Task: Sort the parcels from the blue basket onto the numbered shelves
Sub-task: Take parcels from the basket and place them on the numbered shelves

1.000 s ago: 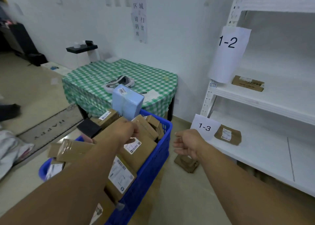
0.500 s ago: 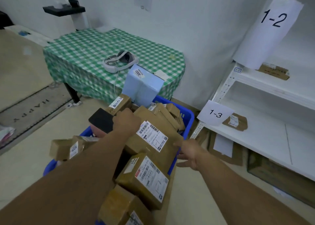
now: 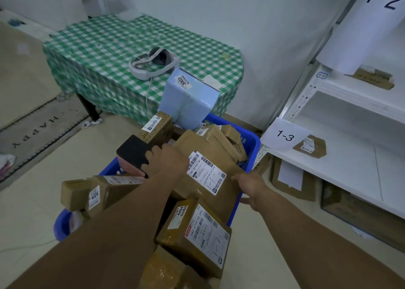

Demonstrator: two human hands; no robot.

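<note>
1. The blue basket (image 3: 252, 145) is set on a pale floor (image 3: 32, 212) and is heaped with parcels.
2. On top of the heap, a large brown parcel (image 3: 210, 150) with a barcode label is laid flat across the basket.
3. Along the basket's left side, a black-topped parcel (image 3: 131, 151) and a small brown box marked 4004 (image 3: 75, 193) are seen. At its near end lies a brown box marked 4404 (image 3: 195, 234).
4. At the basket's far end, a light blue box (image 3: 188, 101) is stood upright.
5. Beyond the basket, a table covered by a green checked cloth (image 3: 98, 54) is placed against a white wall (image 3: 263, 25), with a white headset (image 3: 153, 64) on it.
6. Left of the basket, a grey mat lettered HAPPY (image 3: 37, 131) is spread.
7. Right of the basket, white shelves (image 3: 350, 163) are tagged with paper signs 1-2 (image 3: 372, 25) and 1-3 (image 3: 285, 135); one flat brown parcel is seen on each tagged level.
8. The left hand (image 3: 167, 159) is placed on the large brown parcel's left edge, its fingers curled over that edge and against the black-topped parcel.
9. The right hand (image 3: 251, 185) is set at the same parcel's right edge, fingers touching its top and thumb spread below; a closed grasp cannot be told.
</note>
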